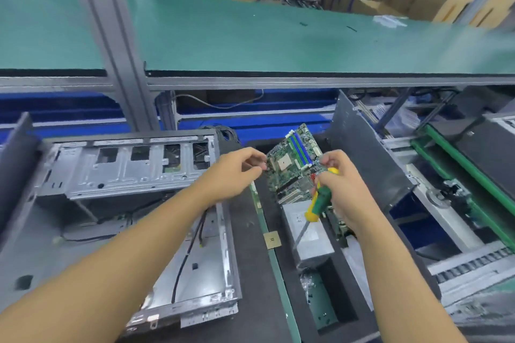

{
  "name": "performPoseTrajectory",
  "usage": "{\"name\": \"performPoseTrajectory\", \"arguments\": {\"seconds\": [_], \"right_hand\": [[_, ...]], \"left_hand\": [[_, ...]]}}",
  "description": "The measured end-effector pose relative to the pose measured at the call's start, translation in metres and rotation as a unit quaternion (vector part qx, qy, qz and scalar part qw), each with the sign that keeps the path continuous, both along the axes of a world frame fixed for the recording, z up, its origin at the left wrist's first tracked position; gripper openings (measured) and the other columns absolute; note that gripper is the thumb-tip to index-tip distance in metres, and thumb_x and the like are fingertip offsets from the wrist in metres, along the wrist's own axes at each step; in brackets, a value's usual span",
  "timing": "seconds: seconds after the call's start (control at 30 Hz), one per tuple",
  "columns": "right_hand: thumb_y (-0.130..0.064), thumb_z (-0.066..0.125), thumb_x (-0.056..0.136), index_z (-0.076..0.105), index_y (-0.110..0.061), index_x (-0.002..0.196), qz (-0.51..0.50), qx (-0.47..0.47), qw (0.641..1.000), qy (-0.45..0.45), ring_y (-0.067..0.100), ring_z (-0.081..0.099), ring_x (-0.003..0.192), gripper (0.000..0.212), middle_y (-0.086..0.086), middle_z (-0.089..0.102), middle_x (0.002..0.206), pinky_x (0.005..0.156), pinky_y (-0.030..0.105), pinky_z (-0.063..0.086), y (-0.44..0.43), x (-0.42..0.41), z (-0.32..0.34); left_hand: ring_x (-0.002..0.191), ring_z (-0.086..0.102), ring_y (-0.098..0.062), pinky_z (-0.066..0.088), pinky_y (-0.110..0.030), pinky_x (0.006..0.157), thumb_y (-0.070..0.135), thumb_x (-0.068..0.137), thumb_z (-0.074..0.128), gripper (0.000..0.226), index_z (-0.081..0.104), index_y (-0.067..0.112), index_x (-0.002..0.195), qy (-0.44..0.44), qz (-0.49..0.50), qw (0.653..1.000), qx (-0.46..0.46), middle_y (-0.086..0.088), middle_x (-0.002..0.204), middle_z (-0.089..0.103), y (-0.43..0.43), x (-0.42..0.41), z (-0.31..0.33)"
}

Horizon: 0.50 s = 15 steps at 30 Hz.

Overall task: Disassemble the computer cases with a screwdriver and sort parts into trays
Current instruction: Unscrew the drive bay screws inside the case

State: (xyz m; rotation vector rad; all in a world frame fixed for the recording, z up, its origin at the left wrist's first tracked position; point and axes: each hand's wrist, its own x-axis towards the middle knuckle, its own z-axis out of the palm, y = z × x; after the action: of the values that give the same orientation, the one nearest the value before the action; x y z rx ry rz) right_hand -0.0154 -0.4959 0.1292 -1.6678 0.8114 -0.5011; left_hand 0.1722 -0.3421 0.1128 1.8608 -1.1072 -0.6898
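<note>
The left hand (237,172) pinches the left edge of a green motherboard (292,167) between thumb and fingertips. The right hand (344,189) has its fingers curled round a screwdriver (319,202) with a green and yellow handle, shaft pointing toward 7 o'clock, and its fingertips also grip the board's right edge. The board is held tilted in the air at centre, above a black foam tray (289,287) that runs toward 6 o'clock and holds a grey power supply (309,234). The stripped computer case (125,167) lies on the bench at 9 o'clock, with a metal panel (200,273) at 7 o'clock.
</note>
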Motion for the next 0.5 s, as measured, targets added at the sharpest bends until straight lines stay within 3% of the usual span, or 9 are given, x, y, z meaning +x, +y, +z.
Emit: {"name": "performPoseTrajectory", "arguments": {"seconds": [0.13, 0.23, 0.3, 0.37, 0.43, 0.5], "right_hand": [[-0.010, 0.058, 0.079, 0.063, -0.038, 0.088, 0.103, -0.006, 0.989, -0.105, 0.017, 0.069, 0.071, 0.029, 0.000, 0.052, 0.100, 0.081, 0.047, 0.057, 0.050, 0.053, 0.046], [-0.031, 0.069, 0.079, 0.067, -0.045, 0.094, 0.113, -0.023, 0.984, -0.136, 0.027, 0.071, 0.094, 0.021, -0.015, 0.064, 0.100, 0.092, 0.048, 0.054, 0.082, 0.089, 0.057], [-0.046, 0.074, 0.074, 0.069, -0.046, 0.099, 0.088, -0.033, 0.986, -0.139, 0.032, 0.067, 0.106, 0.026, -0.010, 0.067, 0.109, 0.100, 0.050, 0.051, 0.099, 0.107, 0.054], [-0.049, 0.078, 0.073, 0.073, -0.037, 0.100, 0.044, -0.023, 0.991, -0.128, 0.023, 0.068, 0.100, 0.030, 0.000, 0.070, 0.104, 0.096, 0.046, 0.053, 0.111, 0.118, 0.044], [-0.045, 0.077, 0.081, 0.076, -0.031, 0.093, 0.010, -0.027, 0.993, -0.112, 0.007, 0.061, 0.076, 0.019, -0.010, 0.067, 0.080, 0.077, 0.035, 0.052, 0.120, 0.125, 0.034], [-0.043, 0.074, 0.088, 0.075, -0.028, 0.089, -0.022, -0.068, 0.993, -0.097, 0.004, 0.049, 0.064, 0.015, -0.016, 0.059, 0.068, 0.064, 0.024, 0.043, 0.123, 0.129, 0.026]], "left_hand": [[0.101, 0.064, 0.004, 0.051, -0.017, 0.087, 0.024, 0.100, 0.058, 0.019, 0.065, 0.027, 0.118, 0.030, 0.009, 0.999, -0.044, 0.020, 0.106, 0.072, 0.051, 0.038, 0.021], [0.097, 0.069, -0.008, 0.054, -0.021, 0.079, 0.018, 0.097, 0.061, 0.014, 0.070, 0.027, 0.103, 0.032, 0.079, 0.994, -0.074, 0.010, 0.099, 0.075, 0.089, 0.069, 0.032], [0.082, 0.070, -0.011, 0.055, -0.029, 0.070, 0.018, 0.095, 0.060, 0.015, 0.069, 0.029, 0.097, -0.003, 0.144, 0.989, -0.034, 0.008, 0.089, 0.075, 0.115, 0.088, 0.027], [0.064, 0.067, -0.005, 0.051, -0.022, 0.054, 0.015, 0.095, 0.055, 0.018, 0.066, 0.029, 0.093, -0.012, 0.183, 0.982, 0.036, 0.007, 0.081, 0.073, 0.137, 0.101, 0.013], [0.053, 0.064, -0.003, 0.044, -0.017, 0.045, 0.011, 0.094, 0.052, 0.019, 0.066, 0.024, 0.091, 0.019, 0.201, 0.974, 0.100, 0.005, 0.076, 0.073, 0.150, 0.106, -0.008], [0.052, 0.064, -0.006, 0.043, -0.018, 0.043, 0.011, 0.095, 0.053, 0.018, 0.067, 0.021, 0.090, 0.057, 0.204, 0.969, 0.131, 0.003, 0.075, 0.073, 0.155, 0.102, -0.027]]}}
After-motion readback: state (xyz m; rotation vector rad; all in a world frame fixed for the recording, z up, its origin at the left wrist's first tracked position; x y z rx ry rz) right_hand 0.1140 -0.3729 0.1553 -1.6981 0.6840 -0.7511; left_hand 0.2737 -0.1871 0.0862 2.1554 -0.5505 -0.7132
